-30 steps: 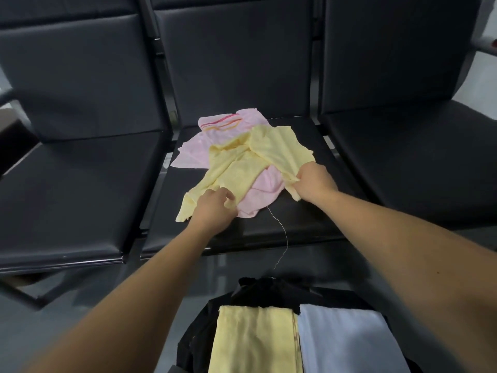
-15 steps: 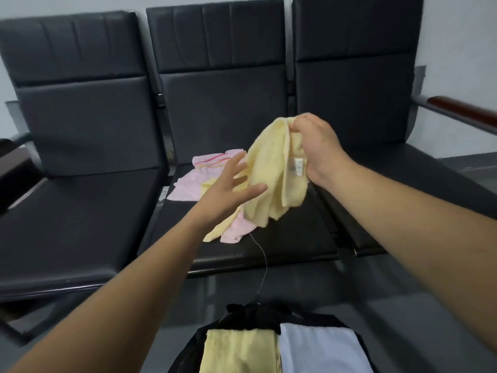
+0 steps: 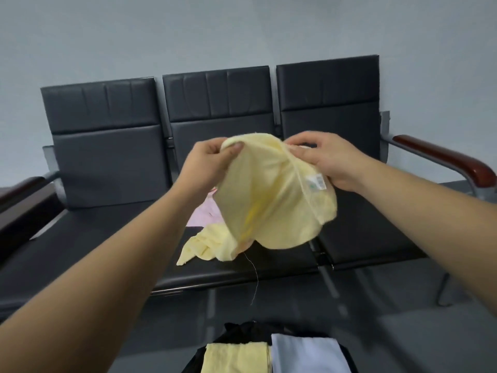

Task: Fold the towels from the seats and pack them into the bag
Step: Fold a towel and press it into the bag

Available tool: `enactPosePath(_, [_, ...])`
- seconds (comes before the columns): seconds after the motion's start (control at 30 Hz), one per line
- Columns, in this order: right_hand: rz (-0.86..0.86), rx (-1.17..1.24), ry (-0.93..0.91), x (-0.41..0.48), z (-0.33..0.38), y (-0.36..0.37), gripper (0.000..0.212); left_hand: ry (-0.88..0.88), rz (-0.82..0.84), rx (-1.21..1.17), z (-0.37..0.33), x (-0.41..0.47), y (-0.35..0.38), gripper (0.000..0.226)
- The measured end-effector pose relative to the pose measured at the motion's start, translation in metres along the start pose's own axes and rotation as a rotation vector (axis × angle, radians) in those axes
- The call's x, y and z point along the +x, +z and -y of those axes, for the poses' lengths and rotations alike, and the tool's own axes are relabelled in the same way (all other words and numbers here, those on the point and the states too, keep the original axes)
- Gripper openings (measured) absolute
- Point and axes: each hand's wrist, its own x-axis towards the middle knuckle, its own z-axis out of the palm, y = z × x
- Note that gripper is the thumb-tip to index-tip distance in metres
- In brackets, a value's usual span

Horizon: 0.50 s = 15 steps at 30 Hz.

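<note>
We are holding the pale yellow terry towel (image 3: 271,211) up in the air over the middle black padded seat (image 3: 285,262), and its lower tail is trailing down onto the cushion. Our left hand (image 3: 212,162) is pinching the top edge between the thumb and curled fingers. Our right hand (image 3: 325,160) is gripping the bunched edge opposite, just above the sewn-in label (image 3: 316,181).

We are judging this to be the opening-out step. The cloth is hanging crumpled, so next we are needing to slide our hands apart along the top hem, find two corners and shake it flat before folding.

A pink towel (image 3: 204,214) is lying on the seat beneath, partly hidden. The black bag (image 3: 236,328) is sitting open below us, with a folded yellow towel (image 3: 236,358) and a folded white towel (image 3: 304,356) lying side by side in it.

We are finding free air on both sides, and the reddish-brown armrest (image 3: 443,162) is standing well apart from our hands.
</note>
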Motion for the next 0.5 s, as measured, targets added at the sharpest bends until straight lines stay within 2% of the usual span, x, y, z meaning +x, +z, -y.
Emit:
enactPosePath(0.03, [0.029, -0.046, 0.005, -0.007, 0.004, -0.003, 0.023, -0.021, -0.004, -0.065, -0.010, 0.001, -0.004, 0.016])
enactPosePath(0.07, [0.052, -0.085, 0.013, -0.012, 0.007, -0.006, 0.037, -0.047, 0.009, -0.119, -0.019, 0.002, -0.008, 0.016])
enactPosePath(0.13, [0.085, -0.159, 0.038, -0.021, 0.020, -0.011, 0.071, -0.087, 0.095, -0.168, -0.040, 0.000, -0.015, 0.015])
enactPosePath(0.17, [0.105, -0.195, 0.027, -0.025, 0.029, -0.014, 0.077, -0.092, 0.157, -0.159, -0.052, -0.001, -0.019, 0.015])
enactPosePath(0.2, [0.133, -0.226, -0.007, -0.029, 0.040, -0.015, 0.073, -0.090, 0.217, -0.135, -0.063, -0.003, -0.020, 0.015])
enactPosePath(0.27, [0.192, -0.297, -0.101, -0.037, 0.062, -0.017, 0.052, -0.068, 0.280, -0.088, -0.085, -0.005, -0.020, 0.018])
enactPosePath(0.37, [0.218, -0.308, -0.220, -0.044, 0.090, -0.018, 0.029, -0.015, 0.244, -0.146, -0.117, -0.003, -0.018, 0.019])
enactPosePath(0.43, [0.153, -0.065, -0.267, -0.043, 0.105, -0.022, 0.021, 0.022, 0.210, -0.224, -0.135, -0.001, -0.021, 0.021])
enactPosePath(0.5, [0.070, 0.286, -0.266, -0.043, 0.116, -0.028, 0.014, 0.053, 0.235, -0.267, -0.147, -0.001, -0.026, 0.024])
